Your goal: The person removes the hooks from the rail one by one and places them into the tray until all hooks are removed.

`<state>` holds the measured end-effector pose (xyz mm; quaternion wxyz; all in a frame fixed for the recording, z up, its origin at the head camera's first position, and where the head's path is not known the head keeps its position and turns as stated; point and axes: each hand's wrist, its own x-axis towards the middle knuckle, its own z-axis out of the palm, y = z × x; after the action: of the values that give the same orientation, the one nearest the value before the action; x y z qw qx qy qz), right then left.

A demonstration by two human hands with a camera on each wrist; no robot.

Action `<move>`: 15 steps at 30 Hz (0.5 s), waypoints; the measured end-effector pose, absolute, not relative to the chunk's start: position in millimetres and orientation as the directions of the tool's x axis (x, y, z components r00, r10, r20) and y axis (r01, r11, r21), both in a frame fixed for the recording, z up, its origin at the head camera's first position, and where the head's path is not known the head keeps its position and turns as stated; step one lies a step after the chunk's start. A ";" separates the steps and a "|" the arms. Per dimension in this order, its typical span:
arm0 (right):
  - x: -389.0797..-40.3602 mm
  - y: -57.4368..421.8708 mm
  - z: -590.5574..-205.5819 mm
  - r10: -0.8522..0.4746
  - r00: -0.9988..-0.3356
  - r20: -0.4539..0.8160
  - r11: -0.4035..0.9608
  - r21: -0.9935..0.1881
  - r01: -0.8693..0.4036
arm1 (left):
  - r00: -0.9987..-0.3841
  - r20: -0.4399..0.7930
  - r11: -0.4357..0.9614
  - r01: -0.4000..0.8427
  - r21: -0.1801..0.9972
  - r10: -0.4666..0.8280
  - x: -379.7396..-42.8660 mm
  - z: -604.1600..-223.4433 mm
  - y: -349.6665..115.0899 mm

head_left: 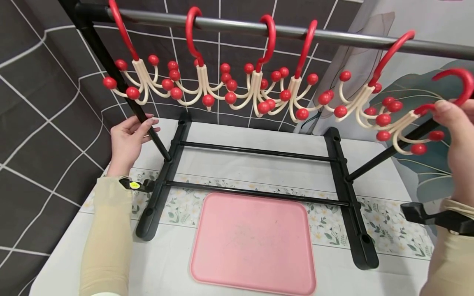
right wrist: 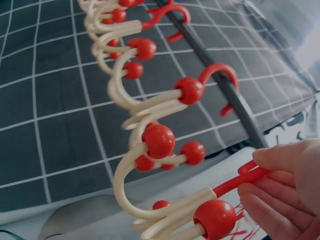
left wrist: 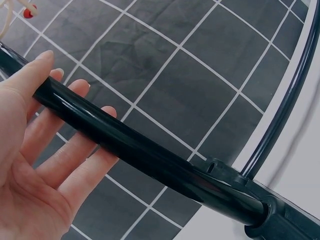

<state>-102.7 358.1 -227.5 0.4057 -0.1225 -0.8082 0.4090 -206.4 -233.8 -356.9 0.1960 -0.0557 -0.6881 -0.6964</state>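
My left hand [head_left: 127, 139] holds the black left post [head_left: 160, 144] of a garment rack, thumb in front and fingers behind, as the left wrist view also shows. At the right edge, my right hand [head_left: 457, 142] pinches the red hook of a cream claw-shaped hanger [head_left: 406, 120] with red ball tips. That hanger tilts, its hook off the grey rail [head_left: 237, 27]. In the right wrist view, thumb and fingers meet on its red neck [right wrist: 240, 181]. Several similar hangers, such as one cream-and-red hanger [head_left: 203, 80], hang along the rail.
A pink tray [head_left: 253, 246] lies on the white table [head_left: 163, 263] in front of the rack's lower crossbar [head_left: 255, 192]. The black right foot [head_left: 349, 205] stands on a floral strip. Behind is a dark gridded curtain [head_left: 33, 135], with a pale curtain at the right.
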 end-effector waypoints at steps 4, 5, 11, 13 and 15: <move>-98.2 350.4 -234.4 0.597 -0.642 0.481 0.574 -0.815 -0.077 | -0.916 0.351 0.036 0.351 0.936 -0.196 -206.4 -357.0 -233.9; -96.6 349.2 -236.6 0.610 -0.646 0.460 0.552 -0.831 -0.071 | -0.915 0.352 0.037 0.352 0.935 -0.196 -206.4 -357.2 -233.9; -86.4 341.0 -257.6 0.587 -0.684 0.432 0.531 -0.844 -0.077 | -0.919 0.347 0.010 0.351 0.936 -0.189 -207.2 -357.7 -234.4; -84.7 337.7 -267.1 0.542 -0.693 0.475 0.590 -0.802 -0.089 | -0.919 0.348 0.012 0.352 0.936 -0.188 -207.4 -357.7 -234.6; -83.6 333.3 -275.7 0.492 -0.707 0.508 0.634 -0.766 -0.110 | -0.917 0.352 0.016 0.355 0.935 -0.190 -207.5 -357.6 -235.1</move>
<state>-83.6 333.3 -275.7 0.3649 -0.1155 -0.8268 0.4121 -207.5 -235.1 -357.6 0.1950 -0.0604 -0.6857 -0.6987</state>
